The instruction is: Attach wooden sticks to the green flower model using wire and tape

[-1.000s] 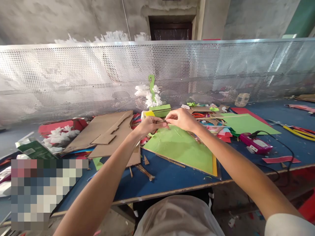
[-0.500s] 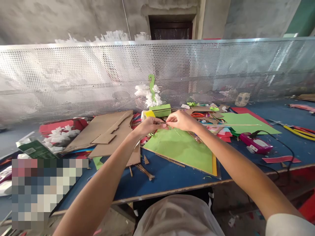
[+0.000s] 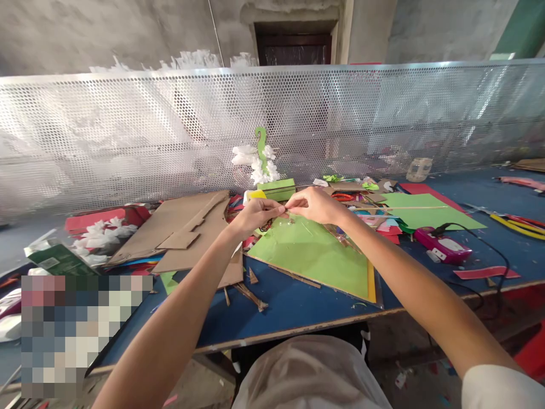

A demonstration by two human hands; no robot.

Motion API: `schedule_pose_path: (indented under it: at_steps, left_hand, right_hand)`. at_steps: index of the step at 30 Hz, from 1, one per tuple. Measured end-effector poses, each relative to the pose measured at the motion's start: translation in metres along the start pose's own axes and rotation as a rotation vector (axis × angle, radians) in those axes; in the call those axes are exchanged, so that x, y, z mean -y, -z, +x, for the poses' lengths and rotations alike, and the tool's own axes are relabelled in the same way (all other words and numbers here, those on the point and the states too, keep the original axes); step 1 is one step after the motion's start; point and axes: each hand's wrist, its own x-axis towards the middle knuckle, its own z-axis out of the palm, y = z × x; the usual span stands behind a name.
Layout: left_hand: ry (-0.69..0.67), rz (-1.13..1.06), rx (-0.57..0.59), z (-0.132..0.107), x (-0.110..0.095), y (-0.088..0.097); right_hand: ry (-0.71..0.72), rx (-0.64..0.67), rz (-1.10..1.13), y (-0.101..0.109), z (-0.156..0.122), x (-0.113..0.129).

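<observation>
My left hand (image 3: 259, 213) and my right hand (image 3: 313, 205) meet fingertip to fingertip above the far corner of a light green sheet (image 3: 315, 253). Both are closed in a pinch. Whatever sits between the fingertips is too small to name. Dark thin loops (image 3: 266, 225) show just under my left fingers. Behind the hands is a green block (image 3: 277, 189) with a curved green stem (image 3: 261, 149) and white ruffled paper flowers (image 3: 264, 170). A yellow roll (image 3: 256, 195) lies beside my left hand, partly hidden by it.
Brown cardboard pieces (image 3: 183, 227) lie on the left of the blue table (image 3: 293, 315). A magenta device (image 3: 443, 245) with a black cord, yellow-handled pliers (image 3: 517, 227) and a pink strip (image 3: 485, 274) are on the right. A perforated metal screen (image 3: 361, 125) stands behind.
Both hands stay pinched together and have shifted slightly. A dark piece visible between the fingertips earlier is now mostly hidden. The camera view has moved a little.
</observation>
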Motion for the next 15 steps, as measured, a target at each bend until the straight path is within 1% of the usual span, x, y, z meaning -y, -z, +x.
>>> schedule_pose_path:
  at_steps: [3, 6, 10, 15]
  left_hand:
    - [-0.014, 0.008, 0.001, 0.0, 0.001, 0.0018]
    - [-0.009, -0.019, -0.016, 0.0003, 0.0006, 0.0017]
    - [0.039, -0.087, -0.05, 0.0014, -0.0004, -0.0009]
    - [0.076, -0.122, -0.059, 0.0014, -0.0029, -0.0025]
  right_hand:
    - [-0.014, 0.028, 0.027, 0.0037, 0.0003, -0.0033]
    - [-0.026, 0.02, -0.014, 0.0059, -0.0007, -0.0014]
    - [-0.013, 0.001, -0.068, 0.0059, -0.0024, 0.0041]
    - [-0.014, -0.005, -0.093, 0.004, -0.0025, 0.0049]
